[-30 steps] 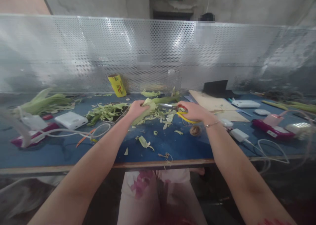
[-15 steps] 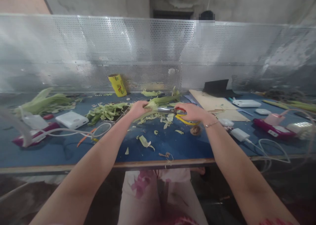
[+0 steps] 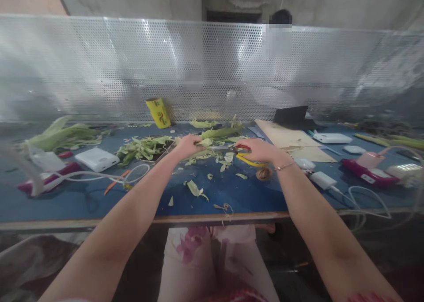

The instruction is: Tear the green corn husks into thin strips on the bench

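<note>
My left hand (image 3: 189,146) is closed around pale green corn husk (image 3: 206,142), its fingertips pinching the leaf. In my right hand (image 3: 260,151) is a pair of scissors (image 3: 253,161) with red and yellow handles. Their metal blades point left and reach the husk by my left fingers; how far apart the blades stand is hard to see. Cut husk scraps (image 3: 226,159) lie beneath the blades. Just behind, larger green husk leaves (image 3: 220,133) rest on the table. A ball of twine (image 3: 264,173) sits below my right hand.
Shredded husk (image 3: 142,149) is heaped left of my hand, near a white power bank (image 3: 97,159). A yellow roll (image 3: 159,113) stands by the perforated metal screen (image 3: 132,72). Cardboard (image 3: 285,136) and charging cables (image 3: 367,196) lie on the right. A person (image 3: 278,72) is behind the screen.
Both hands stay almost in place. The scissor blades look narrower than before, and less husk shows below my left fingers. The whole view has shifted slightly.
</note>
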`<state>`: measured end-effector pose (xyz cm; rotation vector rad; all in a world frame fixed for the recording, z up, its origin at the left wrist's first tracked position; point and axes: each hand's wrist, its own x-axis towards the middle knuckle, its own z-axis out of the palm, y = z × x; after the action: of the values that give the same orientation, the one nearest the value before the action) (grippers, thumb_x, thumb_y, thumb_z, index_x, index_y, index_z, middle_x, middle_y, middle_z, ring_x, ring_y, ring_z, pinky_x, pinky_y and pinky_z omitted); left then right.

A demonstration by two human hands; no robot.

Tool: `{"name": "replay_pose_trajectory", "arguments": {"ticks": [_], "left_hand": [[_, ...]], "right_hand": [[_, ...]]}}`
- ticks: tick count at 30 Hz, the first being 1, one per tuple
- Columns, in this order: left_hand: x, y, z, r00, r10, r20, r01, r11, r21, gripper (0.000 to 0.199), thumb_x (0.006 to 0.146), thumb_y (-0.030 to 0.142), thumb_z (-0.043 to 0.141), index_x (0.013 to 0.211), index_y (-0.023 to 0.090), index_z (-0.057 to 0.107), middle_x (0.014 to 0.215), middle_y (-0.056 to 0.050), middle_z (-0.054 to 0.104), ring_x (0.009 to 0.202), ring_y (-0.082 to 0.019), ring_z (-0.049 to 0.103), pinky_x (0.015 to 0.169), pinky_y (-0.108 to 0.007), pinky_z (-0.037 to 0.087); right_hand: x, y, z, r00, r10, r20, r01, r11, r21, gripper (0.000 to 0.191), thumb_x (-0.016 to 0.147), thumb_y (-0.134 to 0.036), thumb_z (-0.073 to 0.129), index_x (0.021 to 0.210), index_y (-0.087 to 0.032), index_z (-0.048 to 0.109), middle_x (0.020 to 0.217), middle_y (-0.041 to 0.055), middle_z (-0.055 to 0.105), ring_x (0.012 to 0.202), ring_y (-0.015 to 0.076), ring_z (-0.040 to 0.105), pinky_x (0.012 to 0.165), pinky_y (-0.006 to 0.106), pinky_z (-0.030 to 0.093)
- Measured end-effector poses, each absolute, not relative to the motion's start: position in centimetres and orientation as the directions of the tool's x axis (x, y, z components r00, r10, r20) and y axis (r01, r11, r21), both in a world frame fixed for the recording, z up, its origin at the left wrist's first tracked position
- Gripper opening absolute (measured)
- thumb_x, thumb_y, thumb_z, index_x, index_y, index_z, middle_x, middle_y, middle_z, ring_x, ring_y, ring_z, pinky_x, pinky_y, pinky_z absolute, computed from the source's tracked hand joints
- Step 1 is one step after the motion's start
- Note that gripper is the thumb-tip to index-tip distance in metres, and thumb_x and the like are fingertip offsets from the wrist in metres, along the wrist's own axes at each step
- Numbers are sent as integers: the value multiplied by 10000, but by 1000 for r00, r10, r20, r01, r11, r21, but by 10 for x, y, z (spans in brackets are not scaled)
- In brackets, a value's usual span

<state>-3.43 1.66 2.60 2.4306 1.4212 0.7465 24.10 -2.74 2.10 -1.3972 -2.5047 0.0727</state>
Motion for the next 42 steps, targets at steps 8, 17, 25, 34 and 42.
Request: {"name": "replay_pose_trajectory", "arguments": {"ticks": [8, 17, 25, 34, 42], "left_hand": [[-34, 14, 25, 409, 857, 312, 745, -511, 428, 316, 628, 339, 595, 489, 179, 360, 476, 58, 268, 502, -84, 281, 526, -243, 195], [-33, 14, 26, 392, 873, 291, 746, -486, 456, 323, 609, 301, 616, 470, 180, 350, 469, 58, 278, 491, -85, 286, 530, -245, 197], [-34, 15, 25, 391, 874, 290, 765, -483, 426, 367, 624, 312, 617, 484, 187, 302, 484, 51, 264, 496, -93, 277, 533, -257, 193], [-35, 16, 24, 406, 867, 289, 757, -497, 424, 359, 623, 323, 610, 490, 184, 306, 487, 50, 274, 499, -91, 286, 529, -256, 192], [-41, 22, 23, 189, 923, 335, 655, -373, 657, 209, 583, 295, 649, 524, 169, 493, 492, 35, 397, 515, -105, 400, 523, -252, 270]], "right_hand": [[242, -26, 20, -509, 830, 229, 824, 546, -152, 395, 736, -309, 559, 1129, -281, 551, 1130, 31, 621, 967, 217, 578, 767, 309, 432], [245, -21, 19, -502, 833, 233, 830, 539, -141, 395, 729, -306, 559, 1122, -269, 571, 1017, 43, 649, 820, 181, 586, 650, 271, 400], [245, -21, 20, -486, 846, 219, 839, 522, -157, 387, 727, -297, 557, 1114, -289, 578, 1025, 28, 652, 814, 179, 584, 647, 268, 399], [245, -21, 20, -478, 854, 207, 849, 510, -140, 409, 733, -293, 544, 1141, -288, 555, 1087, 39, 634, 895, 200, 592, 688, 284, 418], [254, -20, 13, -309, 941, 141, 937, 326, -124, 428, 791, -447, 475, 1176, -258, 489, 1110, 83, 623, 878, 230, 603, 680, 313, 437]]}}
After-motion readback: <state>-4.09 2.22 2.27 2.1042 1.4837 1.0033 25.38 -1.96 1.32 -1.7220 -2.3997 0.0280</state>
